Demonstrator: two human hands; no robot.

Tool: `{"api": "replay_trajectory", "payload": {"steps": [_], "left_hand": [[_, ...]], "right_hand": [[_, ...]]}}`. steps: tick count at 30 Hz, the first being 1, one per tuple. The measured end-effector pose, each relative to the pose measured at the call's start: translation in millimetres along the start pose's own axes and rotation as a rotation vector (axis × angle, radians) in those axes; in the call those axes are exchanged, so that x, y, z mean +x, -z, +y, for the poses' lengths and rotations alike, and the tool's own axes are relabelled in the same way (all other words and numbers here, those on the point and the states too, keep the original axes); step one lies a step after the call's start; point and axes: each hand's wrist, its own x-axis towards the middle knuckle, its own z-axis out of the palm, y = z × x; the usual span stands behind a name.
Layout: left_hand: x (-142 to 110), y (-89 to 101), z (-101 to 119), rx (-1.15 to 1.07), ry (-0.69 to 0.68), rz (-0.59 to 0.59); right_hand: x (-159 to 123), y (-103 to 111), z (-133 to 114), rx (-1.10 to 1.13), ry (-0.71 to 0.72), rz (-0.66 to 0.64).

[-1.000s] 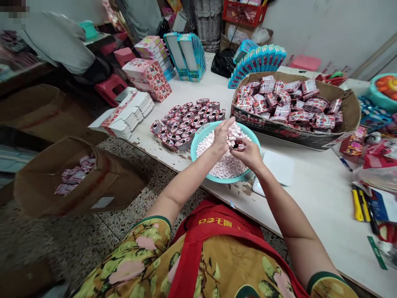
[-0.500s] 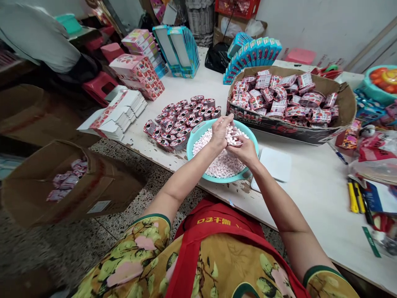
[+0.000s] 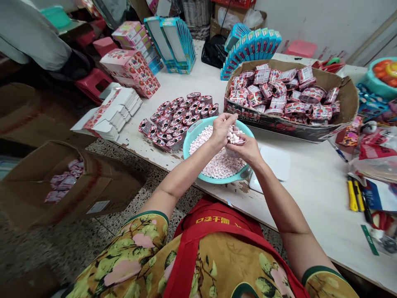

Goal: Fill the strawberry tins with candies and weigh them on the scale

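Observation:
A turquoise plastic basin [image 3: 186,151] full of small pale pink candies [image 3: 221,163] stands at the table's front edge. Above it, my right hand [image 3: 249,150] grips a small printed candy box [image 3: 232,152], mostly hidden by the fingers. My left hand [image 3: 221,131] is curled round a heap of candies [image 3: 233,135] at the mouth of that box. Left of the basin, several small printed boxes [image 3: 180,120] with round openings stand upright in close rows.
A carton [image 3: 263,118] of printed boxes stands behind the basin. White folded cartons [image 3: 118,111], strawberry boxes [image 3: 133,70] and blue display boxes [image 3: 178,45] line the left and back. Cutters [image 3: 352,194] lie at right. A floor carton [image 3: 102,182] and a seated person [image 3: 40,37] are at left.
My hands stay together over the basin, with the left tilted slightly over the small box. The whole view has shifted a little.

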Motion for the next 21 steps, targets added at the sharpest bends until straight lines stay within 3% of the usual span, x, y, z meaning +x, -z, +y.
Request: {"api": "replay_trajectory", "payload": {"steps": [8,17,21], "left_hand": [[-1,-5.1,2,0.028,0.018,-0.036],[-16,-5.1,-3,0.121,0.018,-0.082],[-17,-4.8,-7,0.120,-0.048,-0.072]], "right_hand": [[-3,2,-13,0.087,-0.061,0.002],[-10,6,2,0.052,-0.122,0.009],[-14,6,1,0.078,-0.089,0.013]]}}
